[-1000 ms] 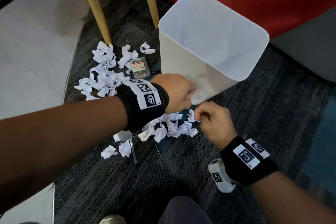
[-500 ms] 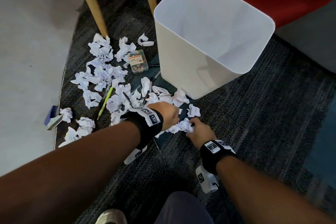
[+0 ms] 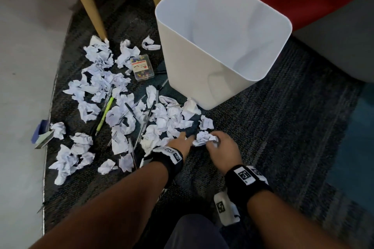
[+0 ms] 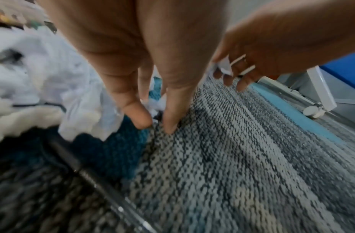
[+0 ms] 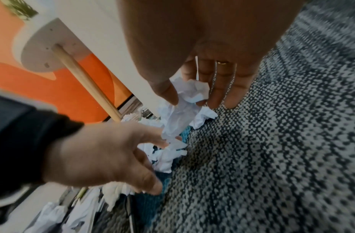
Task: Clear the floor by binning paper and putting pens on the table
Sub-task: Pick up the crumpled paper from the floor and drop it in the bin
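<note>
**Both hands down among crumpled paper beside the white bin**

Nearest, two forearms with black wristbands are seen reaching down to a dark woven carpet (image 3: 273, 137). The right hand (image 3: 222, 148) is closed around a crumpled paper ball (image 3: 205, 137), thumb on one side and fingers on the other. The left hand (image 3: 179, 141) is held just beside it, fingers straight and pointed down, tips touching the carpet at the edge of the paper; nothing is gripped by it.

Beyond the hands, a scatter of paper scraps (image 3: 97, 79) is spread across the carpet, with several dark pens (image 3: 144, 119) and a green pen (image 3: 105, 112) mixed in and partly buried. A small clear box of pins (image 3: 142, 67) lies further back. The white bin (image 3: 222, 32) stands upright just past the pile, with wooden table legs (image 3: 87, 0) behind.

Risks, as judged: a loosely held ball could be dropped short of the bin, and a pen hidden under paper could be scooped up and binned by mistake.

The right wrist view shows the ball (image 5: 194, 93) pinched between thumb and fingers, which the head view only partly reveals. The left wrist view shows the straight fingertips (image 4: 170, 124) on the carpet and a dark pen (image 4: 97, 181) lying close beneath the wrist, hidden from the head view by the arm. Only the head view shows the bin's opening.
</note>
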Available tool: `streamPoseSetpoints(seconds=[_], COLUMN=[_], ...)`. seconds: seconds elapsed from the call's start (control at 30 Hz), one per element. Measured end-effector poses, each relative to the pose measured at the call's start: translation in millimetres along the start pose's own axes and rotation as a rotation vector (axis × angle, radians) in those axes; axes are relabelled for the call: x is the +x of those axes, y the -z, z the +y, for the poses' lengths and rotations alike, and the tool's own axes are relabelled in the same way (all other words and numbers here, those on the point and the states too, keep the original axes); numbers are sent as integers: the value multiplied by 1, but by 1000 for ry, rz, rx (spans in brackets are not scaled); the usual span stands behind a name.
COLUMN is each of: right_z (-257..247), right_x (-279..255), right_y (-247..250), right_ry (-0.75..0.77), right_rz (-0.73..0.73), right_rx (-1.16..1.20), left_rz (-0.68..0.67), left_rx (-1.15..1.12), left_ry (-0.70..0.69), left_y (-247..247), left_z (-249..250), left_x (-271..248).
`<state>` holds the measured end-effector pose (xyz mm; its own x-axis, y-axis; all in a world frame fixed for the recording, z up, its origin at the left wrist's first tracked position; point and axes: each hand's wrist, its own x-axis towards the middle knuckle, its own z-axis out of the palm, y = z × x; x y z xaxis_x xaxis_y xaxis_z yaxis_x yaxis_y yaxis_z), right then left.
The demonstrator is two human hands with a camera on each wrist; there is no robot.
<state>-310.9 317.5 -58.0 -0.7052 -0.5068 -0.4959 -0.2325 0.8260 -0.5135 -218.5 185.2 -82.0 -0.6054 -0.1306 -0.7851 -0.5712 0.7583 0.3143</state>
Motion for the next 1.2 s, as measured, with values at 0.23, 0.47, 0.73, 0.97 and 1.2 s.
streamPoseSetpoints(seconds=[0.23, 0.47, 0.73, 0.97, 1.2], right_z=[2, -9, -57, -117, -165], right_x=[-5, -8, -28, -37, -49], right_y=[12, 16, 39, 84, 123], right_ry=[41, 126, 291, 393, 662], right_rz=[115, 178, 322, 443, 703], right_rx=[109, 161, 356, 380, 438], left_rz=[-1, 51, 196, 321, 539], left_rx=[32, 13, 3, 24, -81], left_ry=[65, -9, -56, -40, -63], left_y=[2, 41, 128, 182, 221], left_z=[-8, -4, -16, -21, -17], left_x=[-7, -26, -92, -138, -167])
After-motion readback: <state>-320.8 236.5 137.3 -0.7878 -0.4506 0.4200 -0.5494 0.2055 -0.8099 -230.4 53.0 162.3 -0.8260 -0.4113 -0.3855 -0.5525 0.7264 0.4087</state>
